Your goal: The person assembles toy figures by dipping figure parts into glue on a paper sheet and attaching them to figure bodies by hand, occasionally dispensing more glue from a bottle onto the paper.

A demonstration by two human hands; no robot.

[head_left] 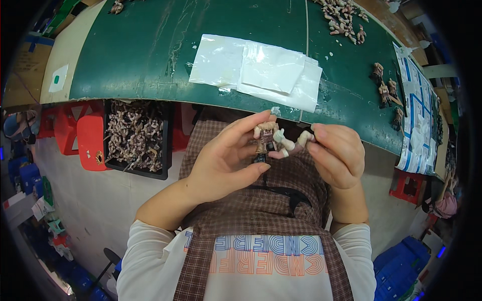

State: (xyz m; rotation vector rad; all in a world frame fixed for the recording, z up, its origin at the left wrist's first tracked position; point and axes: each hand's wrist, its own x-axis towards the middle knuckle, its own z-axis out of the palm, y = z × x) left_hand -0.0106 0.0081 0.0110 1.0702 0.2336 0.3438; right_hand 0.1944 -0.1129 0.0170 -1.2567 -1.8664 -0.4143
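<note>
Toy figurine (pixel 263 139) is held above brown apron (pixel 261 213), betw. thumb and fingers of L hand (pixel 223 156); R hand (pixel 341 153) pinches pale limb piece (pixel 304 138) w/ thumb + index. Prob. fitting step; next move calls for careful alignment, I think. Whether parts touch, cannot tell.

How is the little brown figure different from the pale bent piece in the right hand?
The figure is mostly brown and dark; the bent piece is pale and pinkish. The figure is upright; the bent piece curves. The left hand holds the figure; the right hand pinches the bent piece. Both are small.
</note>
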